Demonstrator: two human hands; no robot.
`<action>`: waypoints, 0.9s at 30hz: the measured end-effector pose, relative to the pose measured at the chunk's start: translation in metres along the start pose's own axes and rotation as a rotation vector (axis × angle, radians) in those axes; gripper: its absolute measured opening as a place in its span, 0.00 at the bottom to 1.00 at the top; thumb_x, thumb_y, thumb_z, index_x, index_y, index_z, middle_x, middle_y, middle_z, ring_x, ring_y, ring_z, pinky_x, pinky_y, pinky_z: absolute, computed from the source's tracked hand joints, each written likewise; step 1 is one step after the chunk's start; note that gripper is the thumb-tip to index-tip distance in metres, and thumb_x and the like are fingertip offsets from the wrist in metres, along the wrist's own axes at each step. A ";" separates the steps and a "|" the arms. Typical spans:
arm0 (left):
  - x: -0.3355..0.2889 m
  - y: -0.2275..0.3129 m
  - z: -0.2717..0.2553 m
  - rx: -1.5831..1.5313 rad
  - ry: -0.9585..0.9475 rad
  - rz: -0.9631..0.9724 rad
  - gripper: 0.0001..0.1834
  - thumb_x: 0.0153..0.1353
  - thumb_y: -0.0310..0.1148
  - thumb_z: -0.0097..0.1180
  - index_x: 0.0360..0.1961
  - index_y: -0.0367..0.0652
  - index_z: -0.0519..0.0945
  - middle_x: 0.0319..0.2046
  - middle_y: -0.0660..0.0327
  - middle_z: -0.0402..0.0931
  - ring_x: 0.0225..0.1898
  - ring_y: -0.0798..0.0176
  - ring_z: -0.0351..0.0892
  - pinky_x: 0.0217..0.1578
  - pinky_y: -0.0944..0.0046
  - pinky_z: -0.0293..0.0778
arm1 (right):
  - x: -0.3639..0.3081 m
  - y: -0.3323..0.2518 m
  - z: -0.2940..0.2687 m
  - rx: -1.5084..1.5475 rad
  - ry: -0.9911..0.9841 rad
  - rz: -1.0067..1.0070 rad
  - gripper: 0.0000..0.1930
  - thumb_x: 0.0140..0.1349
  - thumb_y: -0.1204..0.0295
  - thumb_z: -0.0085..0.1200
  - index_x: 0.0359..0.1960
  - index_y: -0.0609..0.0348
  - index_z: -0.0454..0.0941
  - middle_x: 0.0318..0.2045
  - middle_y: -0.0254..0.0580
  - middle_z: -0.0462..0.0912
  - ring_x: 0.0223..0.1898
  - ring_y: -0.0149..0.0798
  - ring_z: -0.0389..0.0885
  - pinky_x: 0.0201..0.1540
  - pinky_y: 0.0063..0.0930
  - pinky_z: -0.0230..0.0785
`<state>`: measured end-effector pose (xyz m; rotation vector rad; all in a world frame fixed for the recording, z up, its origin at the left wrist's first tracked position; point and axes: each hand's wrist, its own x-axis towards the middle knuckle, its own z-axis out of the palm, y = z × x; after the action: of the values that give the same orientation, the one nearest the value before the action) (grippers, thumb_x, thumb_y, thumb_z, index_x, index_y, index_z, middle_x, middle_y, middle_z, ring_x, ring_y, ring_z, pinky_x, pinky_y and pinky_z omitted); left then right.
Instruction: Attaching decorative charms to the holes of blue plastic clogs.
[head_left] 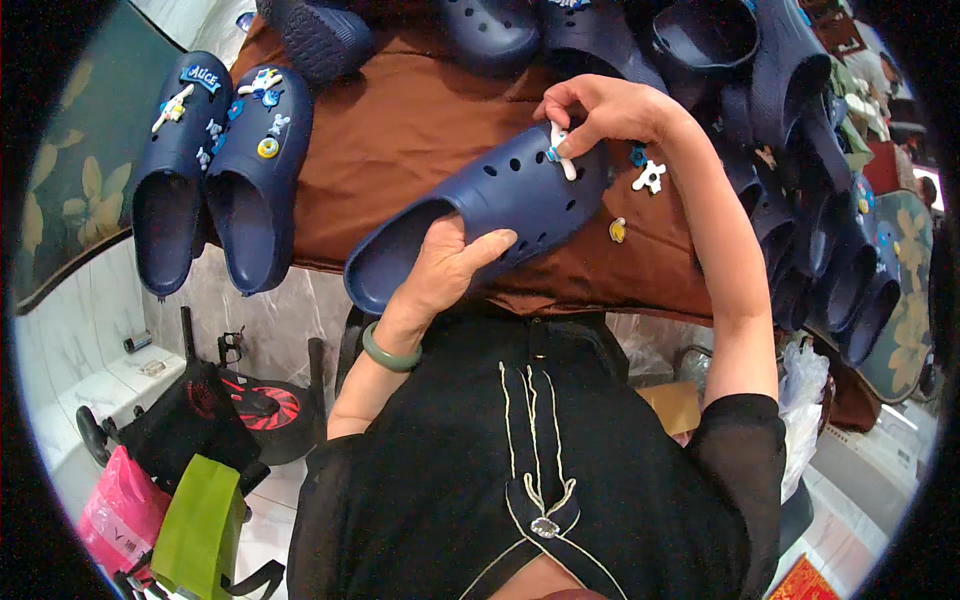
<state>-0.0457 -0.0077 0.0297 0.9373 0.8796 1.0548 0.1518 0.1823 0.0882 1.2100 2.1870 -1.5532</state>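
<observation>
A navy clog (490,185) with round holes lies tilted over a brown cloth (380,130), its toe to the upper right. My left hand (440,268) grips it, with the fingers hidden inside the opening and the thumb on the outside. Near the toe, my right hand (615,108) pinches a white and blue shoe charm (562,158) against the perforated top. Whether the charm's back sits in a hole cannot be made out. On the cloth beside the toe are a white charm (649,178), a blue charm (638,154) and a yellow charm (618,230).
Two navy clogs bearing several charms, one outer (168,190) and one inner (255,190), stand at the left. Several undecorated clogs (705,45) crowd the far edge and right side. A green bag (200,520) and a pink bag (122,505) are at the lower left.
</observation>
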 end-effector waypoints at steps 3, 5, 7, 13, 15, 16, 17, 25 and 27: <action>-0.001 0.001 0.005 -0.061 0.011 0.016 0.22 0.60 0.27 0.55 0.56 0.32 0.71 0.49 0.58 0.76 0.49 0.65 0.73 0.53 0.64 0.68 | 0.001 0.007 0.003 -0.062 -0.009 -0.051 0.18 0.40 0.76 0.66 0.19 0.57 0.63 0.49 0.53 0.78 0.51 0.40 0.73 0.54 0.28 0.63; 0.001 0.002 0.001 -0.016 -0.005 0.003 0.21 0.60 0.27 0.54 0.55 0.32 0.71 0.48 0.59 0.76 0.49 0.66 0.74 0.53 0.65 0.68 | 0.002 0.011 0.010 -0.031 0.026 -0.030 0.18 0.39 0.76 0.65 0.19 0.56 0.62 0.47 0.53 0.79 0.47 0.39 0.74 0.52 0.27 0.64; 0.003 0.003 0.002 0.033 -0.024 -0.008 0.21 0.60 0.27 0.54 0.54 0.32 0.72 0.48 0.59 0.76 0.48 0.66 0.74 0.52 0.65 0.69 | 0.001 0.021 0.016 0.064 0.086 -0.060 0.17 0.41 0.76 0.66 0.19 0.57 0.64 0.40 0.48 0.81 0.39 0.35 0.75 0.46 0.26 0.66; 0.006 0.009 0.006 0.026 0.124 -0.081 0.19 0.58 0.27 0.54 0.51 0.31 0.74 0.45 0.58 0.78 0.44 0.66 0.77 0.49 0.65 0.72 | -0.032 0.028 0.038 -0.050 0.490 -0.248 0.10 0.51 0.70 0.63 0.30 0.62 0.76 0.32 0.40 0.80 0.34 0.35 0.77 0.38 0.29 0.69; 0.006 0.004 0.006 -0.047 0.119 -0.044 0.19 0.58 0.26 0.54 0.51 0.31 0.74 0.45 0.57 0.78 0.44 0.66 0.77 0.49 0.65 0.72 | -0.050 0.035 0.049 -0.066 0.806 -0.398 0.11 0.56 0.68 0.59 0.35 0.63 0.79 0.30 0.48 0.80 0.33 0.44 0.80 0.38 0.34 0.71; 0.006 0.003 0.007 -0.120 0.118 -0.004 0.19 0.58 0.26 0.54 0.51 0.31 0.74 0.45 0.57 0.78 0.44 0.66 0.77 0.49 0.65 0.72 | -0.065 0.038 0.051 -0.144 0.902 -0.288 0.09 0.58 0.69 0.58 0.35 0.62 0.79 0.30 0.48 0.80 0.33 0.43 0.80 0.37 0.33 0.71; 0.004 0.006 0.010 -0.093 0.135 -0.010 0.19 0.58 0.26 0.54 0.51 0.31 0.74 0.45 0.57 0.78 0.45 0.65 0.77 0.50 0.65 0.71 | -0.076 0.045 0.055 -0.120 0.910 -0.157 0.09 0.58 0.69 0.58 0.34 0.62 0.79 0.30 0.49 0.80 0.33 0.45 0.80 0.37 0.34 0.71; 0.002 0.006 0.010 -0.061 0.142 -0.007 0.18 0.59 0.26 0.54 0.50 0.31 0.75 0.44 0.58 0.78 0.45 0.66 0.77 0.49 0.66 0.71 | -0.083 0.122 0.103 -0.426 1.176 0.187 0.19 0.61 0.60 0.57 0.47 0.60 0.75 0.42 0.51 0.77 0.41 0.55 0.77 0.41 0.41 0.71; 0.002 0.003 0.010 -0.045 0.154 0.007 0.17 0.59 0.27 0.54 0.49 0.31 0.76 0.44 0.59 0.78 0.44 0.67 0.77 0.49 0.66 0.71 | -0.085 0.129 0.104 -0.404 1.192 0.174 0.19 0.60 0.59 0.57 0.47 0.60 0.75 0.42 0.51 0.77 0.41 0.54 0.77 0.42 0.41 0.71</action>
<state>-0.0371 -0.0073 0.0361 0.8304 0.9762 1.1594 0.2686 0.0649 0.0025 2.4211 2.6165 -0.1720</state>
